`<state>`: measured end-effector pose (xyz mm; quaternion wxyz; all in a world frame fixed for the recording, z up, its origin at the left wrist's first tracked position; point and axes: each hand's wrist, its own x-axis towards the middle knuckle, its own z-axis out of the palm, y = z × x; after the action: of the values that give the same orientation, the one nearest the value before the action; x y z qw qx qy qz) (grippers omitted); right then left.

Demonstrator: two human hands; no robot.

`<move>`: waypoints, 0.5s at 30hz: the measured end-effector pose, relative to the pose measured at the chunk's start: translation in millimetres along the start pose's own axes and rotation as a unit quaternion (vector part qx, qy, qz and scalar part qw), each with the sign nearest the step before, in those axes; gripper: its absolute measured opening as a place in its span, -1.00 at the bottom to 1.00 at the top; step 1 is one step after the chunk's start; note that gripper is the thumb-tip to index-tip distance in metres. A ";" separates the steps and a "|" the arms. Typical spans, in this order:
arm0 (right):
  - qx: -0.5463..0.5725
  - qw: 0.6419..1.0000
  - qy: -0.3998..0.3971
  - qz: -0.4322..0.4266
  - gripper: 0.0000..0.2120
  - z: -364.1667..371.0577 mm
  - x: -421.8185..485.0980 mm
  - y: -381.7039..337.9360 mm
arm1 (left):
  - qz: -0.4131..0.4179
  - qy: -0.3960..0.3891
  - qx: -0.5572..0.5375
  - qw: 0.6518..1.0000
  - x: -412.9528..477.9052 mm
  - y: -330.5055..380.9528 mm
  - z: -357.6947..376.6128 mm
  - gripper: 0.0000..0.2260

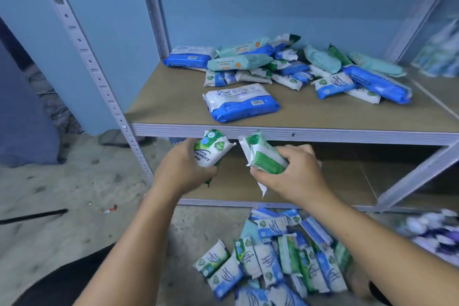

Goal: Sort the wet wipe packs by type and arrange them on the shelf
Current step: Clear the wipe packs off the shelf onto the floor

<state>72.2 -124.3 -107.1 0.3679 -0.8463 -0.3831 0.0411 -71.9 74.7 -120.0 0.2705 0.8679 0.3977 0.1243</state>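
Observation:
My left hand (185, 167) grips a small green-and-white wipe pack (211, 148) just below the front edge of the shelf board (169, 97). My right hand (295, 174) holds two or more green-and-white packs (263, 156) close beside it. A mixed heap of packs (298, 67), blue, teal and green, lies at the back of the shelf. One large blue-and-white pack (242, 102) lies alone nearer the front. Several small blue and green packs (278, 258) are scattered on the floor below my arms.
A lower shelf board (347, 181) sits behind my hands. Perforated metal uprights (99, 77) frame the shelf at the left, and a diagonal brace (419, 171) at the right. More packs (437, 233) lie blurred at the far right. The concrete floor (62, 194) stretches left.

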 end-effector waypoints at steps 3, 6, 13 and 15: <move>0.008 0.998 -0.012 0.067 -0.65 1.9 -36.2 40.1 | -0.010 -0.036 -0.034 0.999 -29.3 5.2 47.9 -0.60; 0.049 0.978 -0.054 0.196 -0.63 11.3 -60.4 72.8 | -0.037 -0.087 -0.044 0.995 -47.5 9.5 96.5 -0.60; 0.144 0.882 -0.135 0.428 -0.71 42.0 -119.7 155.2 | -0.129 -0.226 -0.136 0.956 -92.9 24.8 204.1 -0.70; 0.152 0.851 -0.148 0.481 -0.72 49.5 -134.4 183.1 | -0.139 -0.257 -0.112 0.950 -100.8 19.0 230.7 -0.71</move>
<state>73.5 -266.1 -291.3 0.3652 -0.8420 0.0332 0.3955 -26.5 -97.4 -299.1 0.4735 0.7706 0.4151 -0.0983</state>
